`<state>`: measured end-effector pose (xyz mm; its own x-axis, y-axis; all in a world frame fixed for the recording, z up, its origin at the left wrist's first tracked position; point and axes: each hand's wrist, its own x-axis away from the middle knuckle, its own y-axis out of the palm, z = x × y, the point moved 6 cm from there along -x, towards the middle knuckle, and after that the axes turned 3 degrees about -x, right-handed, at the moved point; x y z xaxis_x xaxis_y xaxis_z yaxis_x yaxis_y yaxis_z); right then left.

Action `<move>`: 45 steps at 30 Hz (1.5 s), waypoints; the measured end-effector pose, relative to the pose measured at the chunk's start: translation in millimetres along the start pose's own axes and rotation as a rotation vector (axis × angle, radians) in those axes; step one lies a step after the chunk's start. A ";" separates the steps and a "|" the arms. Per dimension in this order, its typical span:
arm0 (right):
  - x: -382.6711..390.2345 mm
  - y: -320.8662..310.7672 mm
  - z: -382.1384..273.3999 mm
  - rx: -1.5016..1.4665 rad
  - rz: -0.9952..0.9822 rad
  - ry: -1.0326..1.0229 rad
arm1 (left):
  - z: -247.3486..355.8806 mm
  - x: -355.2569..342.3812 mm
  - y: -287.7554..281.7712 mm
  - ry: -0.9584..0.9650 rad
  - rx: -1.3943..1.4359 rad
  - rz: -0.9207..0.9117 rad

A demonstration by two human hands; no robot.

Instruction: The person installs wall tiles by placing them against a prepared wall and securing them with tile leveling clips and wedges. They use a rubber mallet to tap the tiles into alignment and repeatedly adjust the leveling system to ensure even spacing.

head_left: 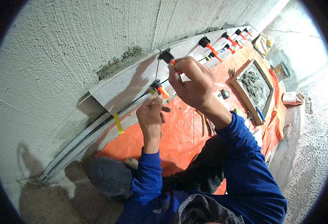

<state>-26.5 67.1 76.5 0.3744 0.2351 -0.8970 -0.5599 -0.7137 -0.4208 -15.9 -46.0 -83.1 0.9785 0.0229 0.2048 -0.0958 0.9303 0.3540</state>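
Observation:
My right hand point(193, 80) pinches the orange handle of a black-capped tile leveler point(167, 56) at the upper edge of a row of grey tiles point(123, 84) along the wall's foot. Just below it, my left hand point(151, 114) is closed, thumb and fingertips together beside the handle of a lower tile leveler point(157, 85). Whether those fingers hold anything is hidden. More black and orange tile levelers point(205, 42) sit along the tile joints further right. A strip of yellow tape point(118, 124) hangs at the row's lower edge.
Orange sheeting point(130, 147) covers the floor beside the tiles. On it, right of my arms, lies a wooden-framed tray point(270, 101) of wet grey mortar. A bucket point(282, 71) and a red-and-white bag point(293, 98) stand beyond. Rough mortar point(119, 63) shows above the tiles.

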 end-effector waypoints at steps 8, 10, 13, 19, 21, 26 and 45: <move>46.5 -41.6 31.7 -0.923 -0.286 0.937 | 7.6 -0.4 -7.6 0.144 -0.076 -0.025; 67.3 -46.6 41.1 -0.980 -0.516 1.057 | 9.4 -2.1 -7.8 0.219 -0.128 0.004; 118.5 -48.7 66.8 -0.721 -0.797 1.054 | 14.8 -3.6 -9.4 0.327 -0.326 0.113; 298.2 -23.2 123.3 -0.389 -1.111 1.371 | 30.0 6.4 0.3 0.570 -0.750 0.131; 347.0 -14.2 122.7 -0.408 -1.157 1.368 | 31.6 6.1 7.0 0.608 -0.954 0.100; 422.6 0.6 110.6 -0.505 -1.125 1.421 | 39.2 11.0 10.6 0.699 -1.030 0.146; 467.9 -18.5 65.4 -0.201 -1.029 1.251 | 43.9 22.2 23.4 0.769 -1.343 0.303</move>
<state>110.7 233.5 -344.3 0.8961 0.0598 0.4399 0.3533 -0.6961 -0.6250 -4.4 -39.8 -30.3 0.8489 0.0453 -0.5266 -0.4808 0.4801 -0.7337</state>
